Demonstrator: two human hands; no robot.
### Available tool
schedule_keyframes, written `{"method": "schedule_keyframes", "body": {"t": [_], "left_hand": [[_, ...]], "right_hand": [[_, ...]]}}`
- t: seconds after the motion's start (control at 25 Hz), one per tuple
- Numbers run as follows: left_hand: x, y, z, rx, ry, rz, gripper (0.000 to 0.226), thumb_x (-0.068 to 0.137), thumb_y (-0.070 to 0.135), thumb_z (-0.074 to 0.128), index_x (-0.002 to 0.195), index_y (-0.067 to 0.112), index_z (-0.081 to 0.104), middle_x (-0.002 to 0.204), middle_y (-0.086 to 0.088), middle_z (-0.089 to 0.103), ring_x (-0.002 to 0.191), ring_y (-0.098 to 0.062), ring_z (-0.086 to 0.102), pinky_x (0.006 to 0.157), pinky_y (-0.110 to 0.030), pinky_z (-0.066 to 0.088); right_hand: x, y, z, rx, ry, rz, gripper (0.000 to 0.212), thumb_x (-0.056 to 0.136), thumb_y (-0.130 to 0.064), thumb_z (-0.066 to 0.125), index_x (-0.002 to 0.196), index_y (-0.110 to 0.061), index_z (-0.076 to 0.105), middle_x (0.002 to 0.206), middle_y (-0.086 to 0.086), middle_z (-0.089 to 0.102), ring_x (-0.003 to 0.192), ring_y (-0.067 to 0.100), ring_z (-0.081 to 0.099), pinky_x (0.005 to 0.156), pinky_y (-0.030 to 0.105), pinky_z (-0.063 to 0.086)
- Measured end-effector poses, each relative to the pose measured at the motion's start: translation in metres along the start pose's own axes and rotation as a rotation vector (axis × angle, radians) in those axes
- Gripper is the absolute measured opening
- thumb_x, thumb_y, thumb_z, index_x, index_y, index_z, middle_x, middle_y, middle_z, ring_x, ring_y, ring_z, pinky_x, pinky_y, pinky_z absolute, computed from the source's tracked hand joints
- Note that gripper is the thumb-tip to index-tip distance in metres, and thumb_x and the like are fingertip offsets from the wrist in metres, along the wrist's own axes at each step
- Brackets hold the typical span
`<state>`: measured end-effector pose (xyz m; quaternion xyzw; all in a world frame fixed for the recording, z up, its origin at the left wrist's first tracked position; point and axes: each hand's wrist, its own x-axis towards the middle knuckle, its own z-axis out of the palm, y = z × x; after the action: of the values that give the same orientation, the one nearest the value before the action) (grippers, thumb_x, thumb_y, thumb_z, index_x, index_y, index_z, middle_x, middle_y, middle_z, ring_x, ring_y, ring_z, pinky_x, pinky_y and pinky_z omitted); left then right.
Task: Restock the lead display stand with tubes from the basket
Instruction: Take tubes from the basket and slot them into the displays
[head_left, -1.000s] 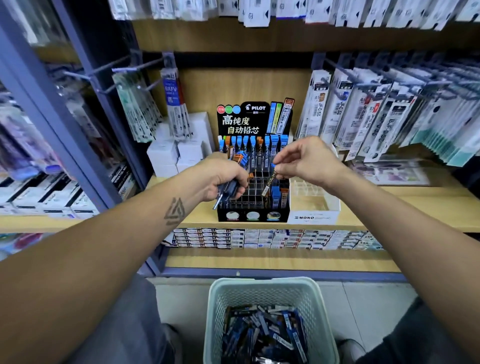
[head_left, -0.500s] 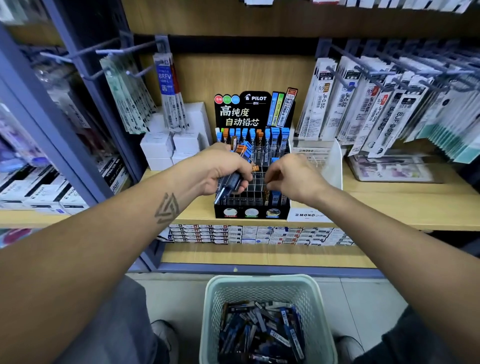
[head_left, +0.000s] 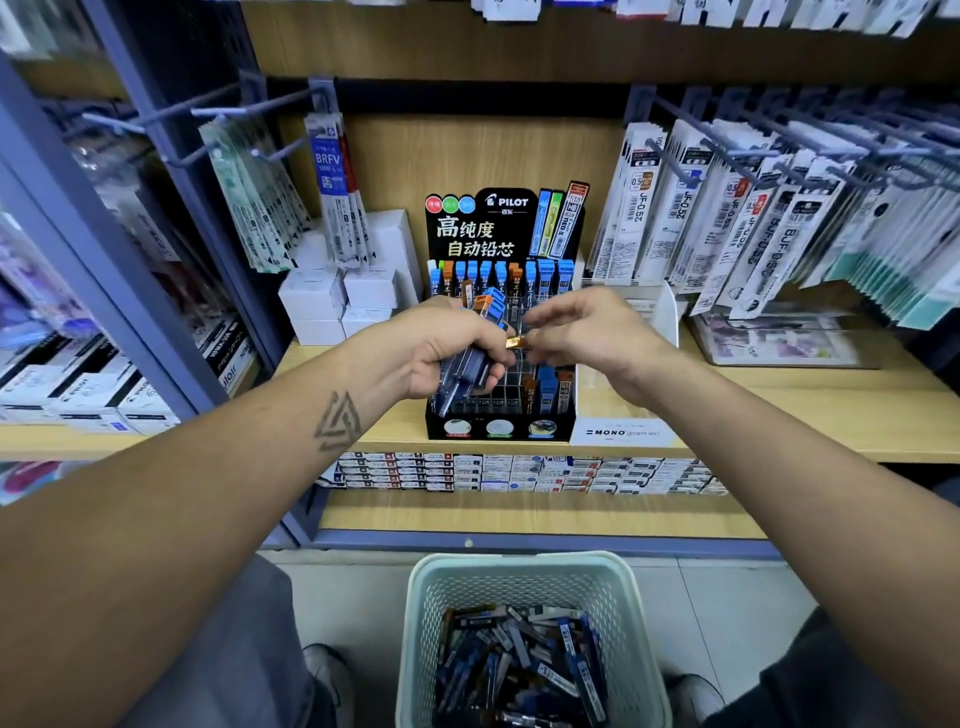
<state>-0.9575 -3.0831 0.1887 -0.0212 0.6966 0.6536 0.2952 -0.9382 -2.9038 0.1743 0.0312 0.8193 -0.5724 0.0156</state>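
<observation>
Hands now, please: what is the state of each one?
Left hand: closed around a bundle of lead tubes.
Right hand: pinching one orange-capped tube.

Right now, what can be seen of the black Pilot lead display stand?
The Pilot display stand is black, apparently card or plastic, upright on the wooden shelf. Its tall backboard carries white and yellow Chinese lettering and three coloured dots. A stepped grid of slots holds blue- and orange-capped tubes at the back and front right; many middle slots are empty. Both hands partly hide it.
</observation>
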Motion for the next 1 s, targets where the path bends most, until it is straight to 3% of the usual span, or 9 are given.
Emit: {"method": "schedule_keyframes", "body": {"t": [0.12, 0.32, 0.48, 0.72, 0.8, 1.0], "left_hand": [[0.001, 0.000, 0.002, -0.038, -0.046, -0.004, 0.011, 0.089, -0.013, 0.053, 0.093, -0.006, 0.060, 0.076, -0.018, 0.066, 0.052, -0.017, 0.062, 0.050, -0.026, 0.057], [0.000, -0.001, -0.004, -0.146, -0.088, -0.058, 0.018, 0.092, -0.010, 0.050, 0.094, 0.005, 0.059, 0.081, -0.017, 0.065, 0.054, -0.015, 0.061, 0.053, -0.025, 0.056], [0.001, -0.002, -0.010, -0.113, -0.047, -0.072, 0.017, 0.092, -0.009, 0.051, 0.091, 0.006, 0.058, 0.073, -0.015, 0.065, 0.053, -0.016, 0.062, 0.052, -0.025, 0.056], [-0.001, -0.001, -0.012, -0.031, -0.030, -0.095, 0.013, 0.093, -0.008, 0.051, 0.088, 0.003, 0.056, 0.072, -0.015, 0.064, 0.049, -0.015, 0.062, 0.048, -0.024, 0.056], [0.001, -0.001, -0.014, 0.021, 0.019, -0.098, 0.011, 0.089, -0.010, 0.055, 0.089, 0.001, 0.055, 0.068, -0.016, 0.064, 0.047, -0.016, 0.062, 0.044, -0.026, 0.053], [0.003, 0.000, -0.016, 0.012, 0.090, -0.017, 0.014, 0.086, -0.012, 0.056, 0.090, 0.001, 0.052, 0.062, -0.017, 0.060, 0.047, -0.021, 0.059, 0.044, -0.027, 0.054]], "right_hand": [[-0.009, -0.001, 0.002, 0.162, -0.053, 0.042, 0.014, 0.085, 0.009, 0.070, 0.092, -0.003, 0.071, 0.081, 0.016, 0.075, 0.070, 0.020, 0.072, 0.062, 0.024, 0.057], [-0.004, -0.003, -0.010, 0.273, 0.052, 0.098, 0.014, 0.085, 0.010, 0.068, 0.091, -0.002, 0.072, 0.075, 0.013, 0.072, 0.064, 0.018, 0.068, 0.063, 0.026, 0.056], [-0.002, -0.006, -0.017, 0.206, 0.079, 0.020, 0.013, 0.085, 0.009, 0.067, 0.093, 0.001, 0.073, 0.076, 0.016, 0.071, 0.061, 0.018, 0.065, 0.061, 0.026, 0.054], [-0.003, -0.011, -0.016, 0.174, -0.027, -0.144, 0.011, 0.087, 0.001, 0.072, 0.097, 0.004, 0.072, 0.079, 0.017, 0.070, 0.062, 0.016, 0.064, 0.060, 0.022, 0.055], [-0.002, -0.013, -0.020, 0.033, -0.009, -0.204, 0.009, 0.087, -0.006, 0.074, 0.091, 0.002, 0.072, 0.076, 0.012, 0.070, 0.063, 0.015, 0.064, 0.062, 0.024, 0.055], [0.002, -0.005, 0.001, -0.643, 0.039, -0.327, 0.011, 0.088, -0.028, 0.076, 0.084, -0.018, 0.077, 0.080, -0.005, 0.072, 0.076, 0.013, 0.066, 0.074, 0.028, 0.052]]}}
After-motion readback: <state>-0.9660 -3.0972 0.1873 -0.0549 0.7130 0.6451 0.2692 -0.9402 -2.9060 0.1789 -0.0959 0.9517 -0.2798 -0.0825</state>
